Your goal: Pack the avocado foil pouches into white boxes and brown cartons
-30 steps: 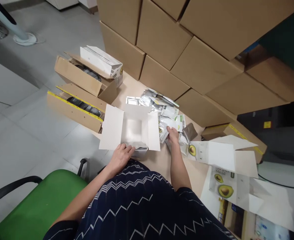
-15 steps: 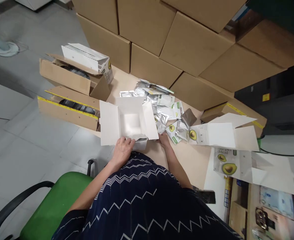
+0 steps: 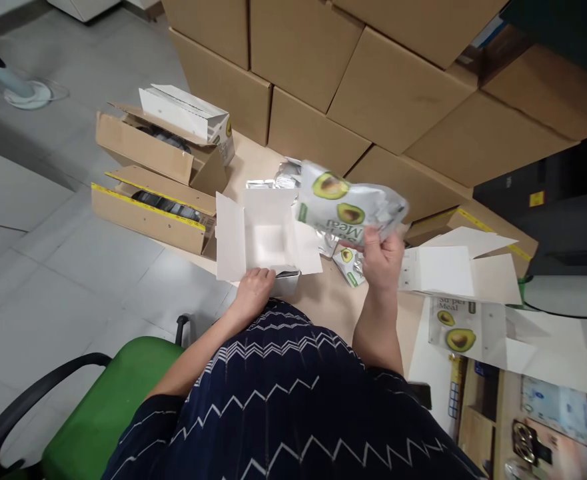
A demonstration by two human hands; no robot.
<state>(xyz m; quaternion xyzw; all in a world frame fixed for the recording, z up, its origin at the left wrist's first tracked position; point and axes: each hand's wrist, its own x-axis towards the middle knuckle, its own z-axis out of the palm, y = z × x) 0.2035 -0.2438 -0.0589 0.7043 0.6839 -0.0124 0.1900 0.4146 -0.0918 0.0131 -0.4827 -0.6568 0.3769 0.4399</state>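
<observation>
An open white carton [image 3: 269, 243] stands on the table in front of me with its flaps spread. My left hand [image 3: 254, 292] is closed over its near edge, fingers curled to the inside. In the air just right of the carton, my right hand [image 3: 384, 259] pinches a silvery-white pouch [image 3: 350, 200] printed with avocados by its right end. The pouch is slightly blurred and overlaps the carton's right flap. Behind and below it lie more pouches, among them an avocado pouch [image 3: 349, 265] on the table; the raised pouch hides most of the pile.
Cardboard boxes [image 3: 318, 127] are stacked along the back. To the left stand two opened brown boxes [image 3: 148, 217] with dark packs inside, beside a white carton [image 3: 183, 110]. More opened white cartons [image 3: 443, 270] sit at the right. A green chair [image 3: 118, 400] is at my left.
My right hand has risen from beside the carton, moved right, and now holds up an avocado pouch. The left hand keeps its hold on the carton's near edge. The view has shifted slightly.
</observation>
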